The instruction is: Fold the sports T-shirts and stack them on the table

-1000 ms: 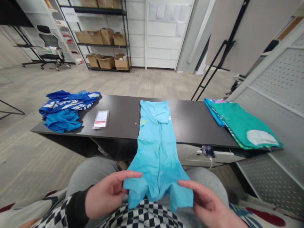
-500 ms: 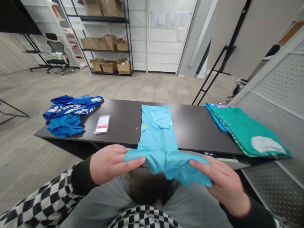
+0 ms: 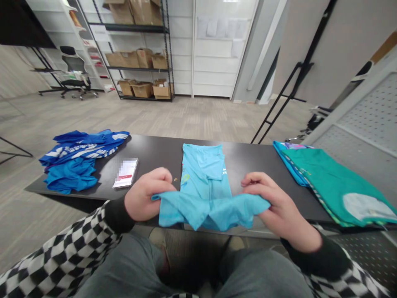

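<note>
- My left grip [image 3: 147, 194] is clenched on the near end of a light blue garment [image 3: 204, 178], pinching the cloth.
- My right grip [image 3: 274, 203] is clenched on that same end, well apart from the left.
- The garment's far part lies flat on the dark worktop [image 3: 257, 165]; its near end is lifted in my hands.
- To the left lies a crumpled blue garment [image 3: 72, 161], with a pixelated flat item [image 3: 125, 173] nearer me; to the right, a folded green garment [image 3: 331, 182].
</note>
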Tool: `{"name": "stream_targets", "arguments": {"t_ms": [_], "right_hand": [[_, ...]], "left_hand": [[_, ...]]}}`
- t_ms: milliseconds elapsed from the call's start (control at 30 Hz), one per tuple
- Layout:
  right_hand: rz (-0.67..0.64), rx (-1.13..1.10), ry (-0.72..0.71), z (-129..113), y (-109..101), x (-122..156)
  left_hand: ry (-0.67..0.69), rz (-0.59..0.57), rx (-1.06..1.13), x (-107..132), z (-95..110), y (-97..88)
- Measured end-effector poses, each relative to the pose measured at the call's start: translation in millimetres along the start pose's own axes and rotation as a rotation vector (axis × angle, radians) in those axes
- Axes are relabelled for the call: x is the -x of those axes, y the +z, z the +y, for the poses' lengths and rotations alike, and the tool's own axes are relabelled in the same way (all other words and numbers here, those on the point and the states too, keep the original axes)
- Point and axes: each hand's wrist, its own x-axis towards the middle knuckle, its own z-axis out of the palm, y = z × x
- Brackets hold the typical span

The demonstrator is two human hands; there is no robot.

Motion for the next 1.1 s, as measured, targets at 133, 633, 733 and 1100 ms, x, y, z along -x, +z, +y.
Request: {"name": "stream_targets", "arguments": {"t_ms": [133, 633, 733, 1100], "right_hand": [[0.084, -0.219, 0.297, 80, 25, -70], [0.042, 0.496, 0.311, 212, 88, -121], [-0.171, 0.484, 0.141, 194, 97, -118], [-0.227, 0.638, 0.458, 225, 118, -201]], "left_hand": [[-0.378, 0.162, 0.242, -69, -76, 13.9], [-0.344, 0.145, -0.407, -73, -192, 87.2], [-0.25, -0.18, -0.443, -68, -169, 97.8], [-0.33, -0.456, -0.483, -69, -150, 101.9]]}}
